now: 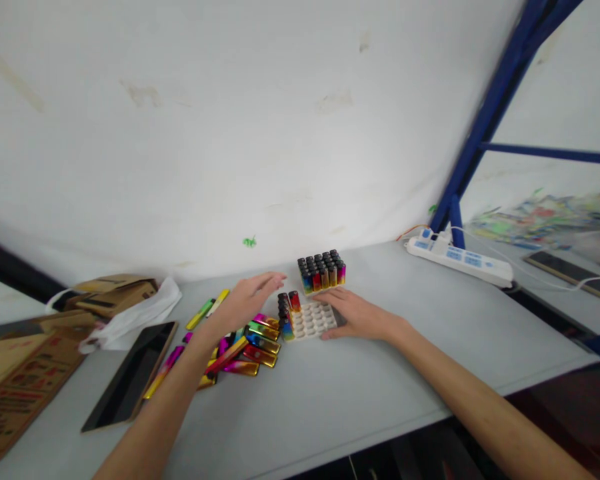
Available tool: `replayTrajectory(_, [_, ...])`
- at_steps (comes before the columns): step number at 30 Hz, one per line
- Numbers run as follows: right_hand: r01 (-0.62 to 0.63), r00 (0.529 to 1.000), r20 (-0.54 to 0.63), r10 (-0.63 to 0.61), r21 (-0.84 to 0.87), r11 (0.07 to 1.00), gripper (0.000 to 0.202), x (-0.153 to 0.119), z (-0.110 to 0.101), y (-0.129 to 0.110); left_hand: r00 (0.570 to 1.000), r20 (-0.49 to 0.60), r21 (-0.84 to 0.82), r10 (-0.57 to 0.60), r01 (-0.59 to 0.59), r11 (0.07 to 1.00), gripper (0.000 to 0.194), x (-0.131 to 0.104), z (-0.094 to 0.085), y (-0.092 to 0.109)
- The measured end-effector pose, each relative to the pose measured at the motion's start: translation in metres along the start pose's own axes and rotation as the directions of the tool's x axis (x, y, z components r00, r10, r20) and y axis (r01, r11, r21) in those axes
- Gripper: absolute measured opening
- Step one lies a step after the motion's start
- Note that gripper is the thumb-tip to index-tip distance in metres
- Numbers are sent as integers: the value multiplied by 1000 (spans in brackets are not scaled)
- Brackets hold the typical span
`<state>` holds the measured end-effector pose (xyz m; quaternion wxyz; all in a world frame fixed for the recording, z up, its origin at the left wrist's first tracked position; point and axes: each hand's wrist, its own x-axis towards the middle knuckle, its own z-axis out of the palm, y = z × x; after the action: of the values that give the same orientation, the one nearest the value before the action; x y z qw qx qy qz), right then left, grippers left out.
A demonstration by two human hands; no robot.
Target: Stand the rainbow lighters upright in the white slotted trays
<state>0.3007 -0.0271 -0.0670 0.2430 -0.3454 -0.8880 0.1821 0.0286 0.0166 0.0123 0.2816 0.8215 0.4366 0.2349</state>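
A white tray [313,321] with round holes lies on the grey table, with several upright lighters [285,313] along its left side and one red lighter [295,301] beside them at the back. My right hand [353,312] rests at the tray's right edge, fingers spread. Above the loose pile of shiny colourful lighters [245,357], my left hand [247,300] hovers to the left of the tray with its fingers extended and nothing visible in them. Behind the tray stands a filled block of black-topped lighters [323,271].
A dark tablet [133,375], cardboard boxes [27,380] and a white plastic bag [130,327] are at the left. A white power strip [460,259] sits at the back right by a blue metal frame [473,147]. The wall [280,133] borders the table's back.
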Motion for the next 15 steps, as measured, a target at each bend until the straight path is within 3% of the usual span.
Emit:
replayTrajectory(9, [-50, 999, 19, 50, 2, 999, 81, -1, 0, 1, 973, -230, 349, -14, 96, 932, 44, -35, -46, -97])
replayTrajectory(15, [-57, 998, 36, 58, -20, 998, 80, 0, -1, 0, 959, -279, 534, 55, 107, 839, 43, -45, -33, -123])
